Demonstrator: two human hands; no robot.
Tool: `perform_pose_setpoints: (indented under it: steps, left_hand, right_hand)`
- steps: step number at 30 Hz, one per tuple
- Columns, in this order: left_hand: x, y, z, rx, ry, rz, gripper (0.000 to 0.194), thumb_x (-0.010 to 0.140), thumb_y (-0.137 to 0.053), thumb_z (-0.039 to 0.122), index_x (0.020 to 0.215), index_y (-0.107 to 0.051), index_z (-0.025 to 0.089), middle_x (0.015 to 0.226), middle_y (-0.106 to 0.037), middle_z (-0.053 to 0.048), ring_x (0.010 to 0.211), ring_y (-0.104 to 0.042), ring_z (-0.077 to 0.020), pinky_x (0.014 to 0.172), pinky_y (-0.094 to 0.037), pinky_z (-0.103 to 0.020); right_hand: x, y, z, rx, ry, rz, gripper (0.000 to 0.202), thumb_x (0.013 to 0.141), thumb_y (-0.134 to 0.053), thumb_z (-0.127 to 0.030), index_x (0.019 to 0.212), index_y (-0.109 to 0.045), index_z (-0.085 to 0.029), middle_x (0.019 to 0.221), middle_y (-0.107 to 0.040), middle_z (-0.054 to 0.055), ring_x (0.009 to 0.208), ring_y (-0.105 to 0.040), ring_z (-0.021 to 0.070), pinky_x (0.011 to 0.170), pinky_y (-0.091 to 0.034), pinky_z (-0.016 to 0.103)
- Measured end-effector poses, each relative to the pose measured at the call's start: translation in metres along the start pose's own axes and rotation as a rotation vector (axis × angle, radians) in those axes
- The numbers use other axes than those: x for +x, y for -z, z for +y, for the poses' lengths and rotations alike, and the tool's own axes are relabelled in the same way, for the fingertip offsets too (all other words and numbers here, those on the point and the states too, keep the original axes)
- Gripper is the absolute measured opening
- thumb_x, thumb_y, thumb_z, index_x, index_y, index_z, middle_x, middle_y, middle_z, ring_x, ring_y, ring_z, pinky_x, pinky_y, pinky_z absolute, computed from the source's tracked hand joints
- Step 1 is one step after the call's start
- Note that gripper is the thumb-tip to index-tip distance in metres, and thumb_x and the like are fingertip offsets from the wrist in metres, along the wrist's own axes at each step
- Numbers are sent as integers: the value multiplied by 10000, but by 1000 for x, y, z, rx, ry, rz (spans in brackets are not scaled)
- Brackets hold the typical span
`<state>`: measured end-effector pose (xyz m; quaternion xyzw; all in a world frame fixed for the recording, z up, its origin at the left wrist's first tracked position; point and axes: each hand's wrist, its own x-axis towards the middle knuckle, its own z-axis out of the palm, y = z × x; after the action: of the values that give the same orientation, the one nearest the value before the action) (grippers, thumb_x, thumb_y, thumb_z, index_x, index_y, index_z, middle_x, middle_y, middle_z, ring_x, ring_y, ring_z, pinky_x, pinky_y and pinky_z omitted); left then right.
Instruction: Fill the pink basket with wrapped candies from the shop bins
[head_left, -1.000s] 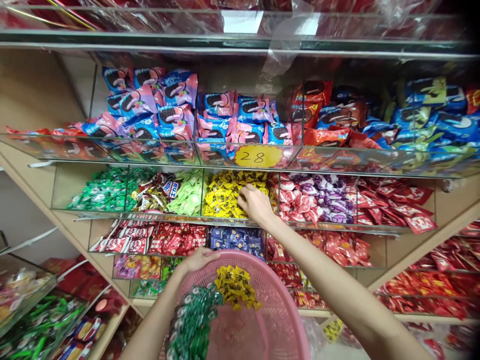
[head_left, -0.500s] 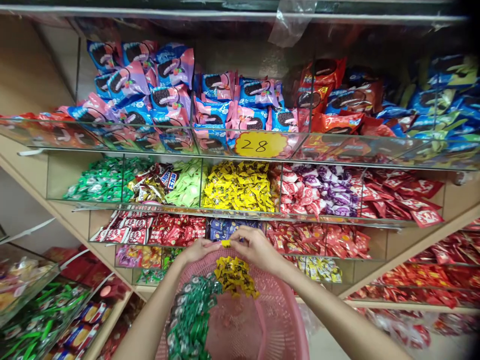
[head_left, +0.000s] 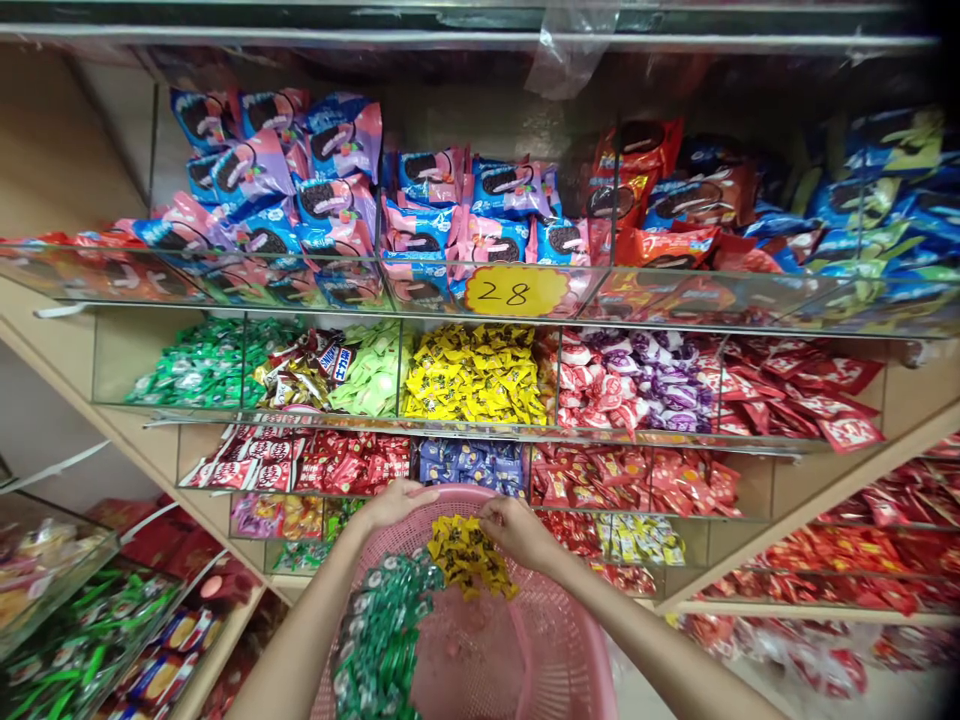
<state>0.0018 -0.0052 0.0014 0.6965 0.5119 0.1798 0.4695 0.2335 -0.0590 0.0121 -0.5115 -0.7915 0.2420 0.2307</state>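
Observation:
A pink plastic basket [head_left: 592, 640] is held in front of me by my left hand [head_left: 395, 503], which is closed on its far left rim. Green-wrapped candies [head_left: 386, 635] lie in rows along the basket's left side. At the far end of the basket is a small heap of yellow-wrapped candies [head_left: 461, 550]. My right hand [head_left: 516, 530] is over the basket, its fingers pinched together at the right edge of this heap. A yellow wrapper shows at the fingertips, partly hidden against the heap.
Glass-fronted shelves rise ahead, with loose yellow candies [head_left: 476, 375] in a middle bin and green candies [head_left: 210, 360] to the left. Cookie packs [head_left: 337, 135] fill the upper shelf, behind a yellow price tag [head_left: 516, 291]. Red packets [head_left: 862, 550] are on the right.
My right hand has moved down from above the basket's far rim, where it pinched a yellow candy, to the yellow heap inside. The left hand stays on the rim.

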Motion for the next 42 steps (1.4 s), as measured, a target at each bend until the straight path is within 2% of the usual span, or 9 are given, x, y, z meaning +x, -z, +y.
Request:
perform_pose_setpoints:
  steps: [6,13,16,22,27,29,32,37,42]
  left_hand:
    - [2,1,-3,18,-3,-2,527,647,-469,681,570,-443,160,538,-302,55,519,-267,-77,477,-183,-201]
    - [4,1,-4,30,-18,-7,525,654,-468,672,570,-462,154,527,-305,54,509,-257,-74,474,-176,-207]
    - [3,1,-3,16,1,-8,539,647,-465,685,576,-473,150,523,-300,54,500,-250,-72,469,-167,-211]
    - [-1,2,0,10,-35,-10,527,649,-480,677,550,-413,164,521,-256,60,483,-219,-64,461,-131,-221]
    - [-1,2,-2,-20,-16,-9,528,647,-490,672,563,-452,152,522,-289,59,489,-234,-63,464,-152,-208]
    - [0,2,-4,-35,-9,-9,528,638,-505,669,585,-489,143,523,-311,59,491,-245,-63,466,-166,-204]
    - [1,1,-6,-57,22,-19,547,614,-513,685,618,-523,139,521,-337,60,484,-257,-63,463,-182,-201]
    - [1,2,-7,-33,8,-11,551,615,-498,695,577,-491,146,510,-311,63,484,-251,-65,456,-171,-204]
    - [1,3,-3,6,-33,1,533,640,-491,673,557,-469,147,525,-305,56,501,-249,-66,467,-167,-205]
  right_hand:
    - [0,4,-9,-74,-8,-52,161,731,-476,-117,619,-583,-161,633,-577,3,602,-479,107,555,-299,192]
    - [0,9,-13,-59,5,33,130,773,-484,-176,761,-614,-178,742,-609,23,678,-529,131,604,-340,209]
    - [2,28,-30,-64,70,79,161,808,-467,-195,769,-623,-186,758,-603,26,703,-541,133,629,-357,218]
    - [11,82,-78,-75,265,230,177,852,-447,-236,854,-618,-193,837,-602,30,772,-551,131,690,-384,230]
    - [37,118,-83,-227,267,330,163,841,-464,-218,932,-595,-188,904,-595,45,830,-553,150,737,-396,256]
    - [52,129,-79,-315,234,305,204,817,-486,-178,995,-584,-186,967,-587,65,884,-551,168,765,-397,273]
    - [73,139,-74,-394,242,189,283,778,-525,-148,1054,-577,-182,1035,-576,81,939,-548,192,794,-400,292]
    - [92,142,-76,-359,296,2,346,713,-588,-111,1055,-594,-165,1086,-597,68,1007,-539,191,855,-396,291]
    - [94,139,-71,-319,308,3,324,731,-564,-103,1050,-598,-142,1063,-622,76,985,-557,183,854,-407,294]
